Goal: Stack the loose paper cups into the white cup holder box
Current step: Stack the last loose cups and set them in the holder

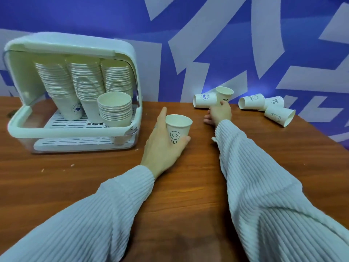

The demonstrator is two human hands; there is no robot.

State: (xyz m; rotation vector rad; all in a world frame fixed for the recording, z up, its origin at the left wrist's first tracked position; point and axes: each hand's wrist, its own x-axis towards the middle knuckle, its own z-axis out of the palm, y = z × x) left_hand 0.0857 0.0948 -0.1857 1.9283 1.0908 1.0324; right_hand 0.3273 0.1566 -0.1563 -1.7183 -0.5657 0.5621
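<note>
The white cup holder box [18, 127] stands open at the left of the table, its lid raised. Inside lean three tall stacks of paper cups [85, 80], with a shorter stack [115, 108] in front at the right. My left hand [162, 140] is shut on an upright smiley-face cup [177, 129] just right of the box. My right hand [220, 112] reaches farther back and grips a tilted cup [224, 93]. A cup [204, 100] lies on its side beside it. Three more loose cups [251, 101] [273, 102] [279, 116] lie at the right.
The brown wooden table [75, 176] runs to a blue and white patterned wall [188, 44] right behind the cups. The table's right edge slants past the loose cups. Small crumbs [71, 165] lie in front of the box.
</note>
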